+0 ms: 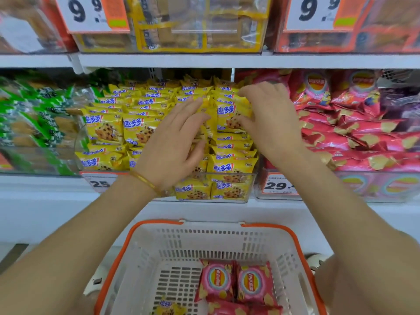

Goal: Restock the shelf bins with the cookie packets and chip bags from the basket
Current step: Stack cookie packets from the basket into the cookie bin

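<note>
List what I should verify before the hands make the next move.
1. Left hand free: ok, fingers straight, resting on the yellow cookie packets.
2. Right hand free: cannot tell, fingers curled among the packets.
3. Room in the cookie bin: cannot tell, packets heaped above its front wall.
4. Stock in the basket: ok, pink chip bags and a single cookie packet.
5. Matching chip bin near: ok, right of the cookie bin.
</note>
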The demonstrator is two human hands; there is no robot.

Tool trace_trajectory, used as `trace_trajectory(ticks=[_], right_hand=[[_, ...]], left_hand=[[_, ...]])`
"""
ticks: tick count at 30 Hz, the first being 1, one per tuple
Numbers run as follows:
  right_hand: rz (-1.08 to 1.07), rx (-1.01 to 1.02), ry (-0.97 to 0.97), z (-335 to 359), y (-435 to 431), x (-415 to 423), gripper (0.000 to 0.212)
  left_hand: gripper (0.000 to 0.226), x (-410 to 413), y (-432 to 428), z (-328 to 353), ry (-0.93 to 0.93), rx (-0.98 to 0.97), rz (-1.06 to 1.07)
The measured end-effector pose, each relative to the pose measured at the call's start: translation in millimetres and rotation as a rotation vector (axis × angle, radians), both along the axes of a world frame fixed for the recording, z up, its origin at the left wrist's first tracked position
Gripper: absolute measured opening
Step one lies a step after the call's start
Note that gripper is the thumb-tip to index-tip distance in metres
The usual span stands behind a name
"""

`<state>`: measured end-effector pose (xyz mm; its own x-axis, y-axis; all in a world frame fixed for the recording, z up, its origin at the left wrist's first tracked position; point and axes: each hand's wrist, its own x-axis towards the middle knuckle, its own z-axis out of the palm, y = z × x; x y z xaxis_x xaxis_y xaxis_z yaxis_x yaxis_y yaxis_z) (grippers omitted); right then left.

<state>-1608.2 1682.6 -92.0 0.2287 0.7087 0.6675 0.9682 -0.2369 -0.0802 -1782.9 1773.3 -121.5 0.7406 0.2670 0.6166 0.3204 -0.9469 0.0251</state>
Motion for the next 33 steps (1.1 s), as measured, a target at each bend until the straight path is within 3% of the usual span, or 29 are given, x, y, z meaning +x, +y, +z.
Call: trace_trajectory(ticks=[2, 4, 6, 9, 13, 15, 20, 24, 27, 30, 33], right_hand=[[0.152, 0.139, 0.091, -12.0, -28.0, -25.7, 0.029], [0.302, 0.081, 0.264, -40.6, -48.8, -55.4, 0.024], [0.389, -0.162, 0.365, -86.4, -52.4, -82.5, 0.018], [0.453, -0.700, 0.445, -178.0, -34.9, -117.0, 0.018], [0.493, -1.225, 0.529, -296.2, -13.1, -160.9, 0.036], [0.503, -1.365, 0.595, -339.2, -7.9, -187.7, 0.041], [0.270, -1.408, 0.734, -419.8, -13.5, -249.9, 0.045], [0.064, -1.366, 0.641, -442.2, -20.5, -276.7, 0.031], [0.128, -1.369, 0.667, -439.3, -16.2, -272.6, 0.007], [0.281, -1.297, 0.820, -409.0, -3.0, -245.9, 0.021], [0.427, -1.278, 1.080, -352.6, 6.1, -209.4, 0.013]], left_hand=[[0.036, -24.9, -20.6, -10.8, -0.059, 0.000, -0.048], [0.031, -56.4, -39.9, -34.6, 0.008, -0.021, -0.065], [0.029, -88.3, -47.2, -66.7, 0.205, -0.047, -0.044], [0.032, -119.8, -42.0, -105.5, 0.469, -0.159, 0.026], [0.040, -134.0, -27.1, -129.7, 0.667, -0.275, 0.056], [0.050, -141.4, -22.2, -137.2, 0.745, -0.340, 0.078], [0.040, -167.2, -15.4, -154.9, 0.956, -0.410, 0.226], [0.038, -176.4, -8.6, -156.7, 0.921, -0.497, 0.242], [0.037, -176.5, -2.6, -154.1, 0.884, -0.519, 0.272], [0.035, -169.3, -3.7, -154.0, 0.931, -0.540, 0.262], [0.036, -158.4, -8.3, -156.5, 0.957, -0.573, 0.252]])
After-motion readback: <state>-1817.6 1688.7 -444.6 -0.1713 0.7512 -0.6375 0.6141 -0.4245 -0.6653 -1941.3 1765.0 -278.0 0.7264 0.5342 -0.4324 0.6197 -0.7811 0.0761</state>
